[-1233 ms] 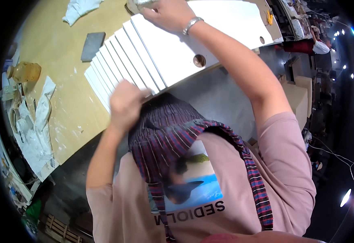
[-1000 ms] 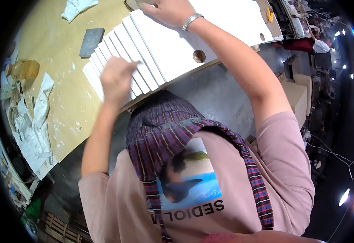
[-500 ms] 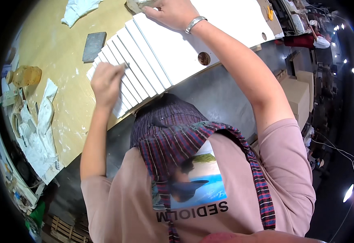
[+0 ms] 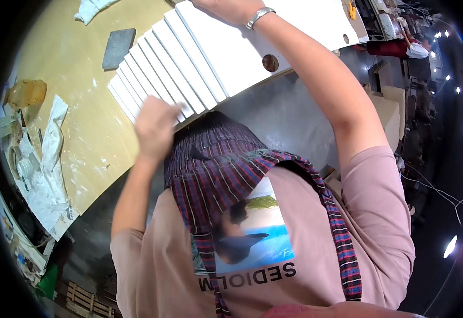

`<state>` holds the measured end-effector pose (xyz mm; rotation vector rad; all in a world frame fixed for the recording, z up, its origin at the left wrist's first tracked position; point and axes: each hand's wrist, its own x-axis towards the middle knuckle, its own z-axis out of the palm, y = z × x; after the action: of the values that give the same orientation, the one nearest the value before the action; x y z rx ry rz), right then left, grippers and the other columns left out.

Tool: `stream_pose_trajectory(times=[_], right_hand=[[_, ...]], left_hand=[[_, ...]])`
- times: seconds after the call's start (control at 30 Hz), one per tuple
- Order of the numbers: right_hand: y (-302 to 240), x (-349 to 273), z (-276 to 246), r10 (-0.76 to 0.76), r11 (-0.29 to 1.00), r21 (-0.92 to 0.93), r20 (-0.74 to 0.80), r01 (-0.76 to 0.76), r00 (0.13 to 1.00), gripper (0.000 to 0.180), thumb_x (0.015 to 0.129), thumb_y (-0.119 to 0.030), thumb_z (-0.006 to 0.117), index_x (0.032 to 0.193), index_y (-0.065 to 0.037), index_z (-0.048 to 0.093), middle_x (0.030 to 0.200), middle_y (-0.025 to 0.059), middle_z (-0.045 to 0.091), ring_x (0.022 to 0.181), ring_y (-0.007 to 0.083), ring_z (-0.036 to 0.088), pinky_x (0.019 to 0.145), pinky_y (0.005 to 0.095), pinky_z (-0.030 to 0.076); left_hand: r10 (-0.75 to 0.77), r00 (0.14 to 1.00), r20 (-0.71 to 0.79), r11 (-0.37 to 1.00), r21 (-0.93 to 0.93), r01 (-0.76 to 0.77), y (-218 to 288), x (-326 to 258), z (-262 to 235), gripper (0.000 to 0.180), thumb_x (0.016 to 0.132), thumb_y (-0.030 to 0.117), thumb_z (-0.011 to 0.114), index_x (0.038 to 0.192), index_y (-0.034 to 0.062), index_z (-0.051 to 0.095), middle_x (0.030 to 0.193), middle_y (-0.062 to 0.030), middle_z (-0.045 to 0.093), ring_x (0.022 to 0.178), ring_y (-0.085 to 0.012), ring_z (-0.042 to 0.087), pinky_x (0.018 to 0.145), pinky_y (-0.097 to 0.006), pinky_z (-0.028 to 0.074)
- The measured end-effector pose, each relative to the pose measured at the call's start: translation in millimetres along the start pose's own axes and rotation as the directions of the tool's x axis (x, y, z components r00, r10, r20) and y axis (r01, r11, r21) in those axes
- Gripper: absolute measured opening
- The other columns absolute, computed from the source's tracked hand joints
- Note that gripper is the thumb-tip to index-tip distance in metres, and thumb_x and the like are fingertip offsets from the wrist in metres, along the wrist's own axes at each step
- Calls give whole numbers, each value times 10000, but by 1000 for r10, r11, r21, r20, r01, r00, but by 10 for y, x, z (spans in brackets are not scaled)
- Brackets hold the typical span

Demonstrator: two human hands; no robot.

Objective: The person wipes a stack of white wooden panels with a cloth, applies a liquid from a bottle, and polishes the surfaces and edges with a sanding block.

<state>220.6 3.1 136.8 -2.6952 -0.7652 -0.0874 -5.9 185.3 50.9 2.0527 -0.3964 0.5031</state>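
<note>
A fanned stack of white panels [image 4: 176,66] lies along the near edge of the table, their long edges stepped one behind another. The topmost white panel [image 4: 242,50] has a round hole [image 4: 270,63] near its front edge. My left hand [image 4: 157,124] is closed, knuckles up, over the near ends of the stepped edges. It is slightly blurred, and whatever sits in its fingers is hidden. My right hand [image 4: 234,8], with a silver bracelet at the wrist, is over the top panel at the upper edge of the picture. Its fingers are cut off from view.
A grey flat block [image 4: 118,49] lies left of the stack on the yellowish table [image 4: 88,127]. Farther left are a jar of amber stuff [image 4: 28,94] and crumpled white cloth [image 4: 56,138]. Cardboard boxes [image 4: 388,114] stand at the right, and another person [image 4: 396,49] is beyond.
My left hand has come nearer and a little right, down along the stepped edges. My right hand has slid up, its fingers and the whitish lump beside them passing mostly out of view.
</note>
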Motion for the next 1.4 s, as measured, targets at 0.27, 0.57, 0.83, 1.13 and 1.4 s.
stream_pose_trajectory(times=[0.27,0.57,0.83,1.13,1.4], right_hand=[[48,3,2,29,1000,-12,28,-29,999,565,878,-483,525,702,25,697,723,257,650,703,411,654,705,479,508],[30,20,35,-35,999,11,-12,35,999,577,884,-470,502,675,35,686,716,263,644,704,418,650,704,485,502],[-3,-11,30,-40,999,-2,-44,40,998,560,889,-452,496,641,14,682,677,244,637,662,415,645,677,487,506],[-63,-340,-14,-35,924,303,-542,234,840,149,875,-131,634,900,10,676,814,174,648,787,326,639,683,374,507],[-1315,-2152,329,684,585,636,-54,-502,728,208,868,-160,687,807,28,622,693,70,627,636,118,586,616,283,490]], left_hand=[[-131,988,-82,972,184,144,-449,286,3,116,772,1,689,869,42,740,747,-83,604,714,-223,554,672,-320,442],[-304,925,-228,948,-170,269,-520,435,-79,38,808,1,703,843,-7,716,750,-62,599,678,-173,528,632,-279,420],[-42,994,101,998,-46,47,181,-217,-86,104,743,-22,718,834,27,704,706,-50,586,659,-183,534,603,-320,428],[-537,838,-103,824,-279,493,-1148,766,-445,104,865,40,693,928,-35,660,836,-13,593,688,-65,524,624,-215,478],[-354,806,475,767,-345,541,-1412,1172,-375,262,862,63,723,1099,-42,684,906,-10,646,773,-79,609,706,-205,523]])
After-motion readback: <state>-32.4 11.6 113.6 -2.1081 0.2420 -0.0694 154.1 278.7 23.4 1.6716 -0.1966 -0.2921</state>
